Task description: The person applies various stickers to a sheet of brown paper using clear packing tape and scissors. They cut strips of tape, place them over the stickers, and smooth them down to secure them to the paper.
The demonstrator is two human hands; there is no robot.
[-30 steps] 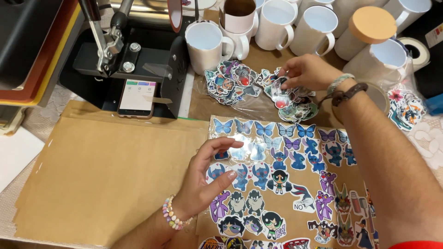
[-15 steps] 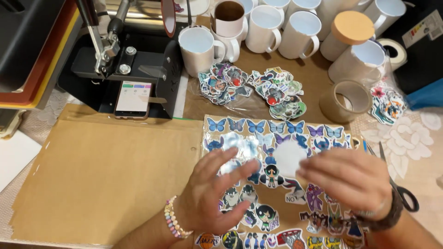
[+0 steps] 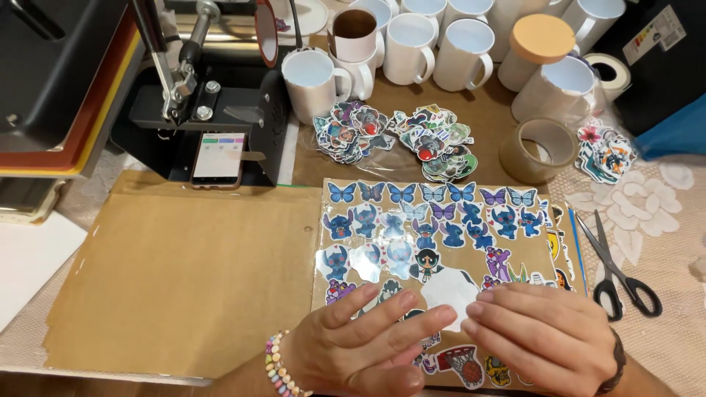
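While both hands lay flat on the near end of the sticker sheet [image 3: 441, 220], the left hand [image 3: 364, 342] had its fingers spread and pressed on the glossy film, gripping nothing; the right hand [image 3: 540, 334] rested beside it, fingers together and extended, fingertips nearly meeting those of the left over a blank white cut-out [image 3: 450, 288]; the sheet itself sat right of centre on brown kraft paper [image 3: 184, 272], carrying a far row of blue and purple butterflies, then rows of blue cartoon figures; two loose heaps of cut stickers [image 3: 397, 136] lay just beyond it; a third small heap [image 3: 607, 151] sat at the far right on a lace cloth; black-handled scissors [image 3: 614, 265] lay right of the sheet, blades apart; a roll of clear tape [image 3: 537, 151] stood near the far-right corner of the sheet; white mugs [image 3: 412, 48] were grouped at the far edge, one container capped with a round cork lid [image 3: 542, 38]; a black press machine [image 3: 213, 110] stood far left, a phone [image 3: 218, 158] with a lit white screen leaning at its base.
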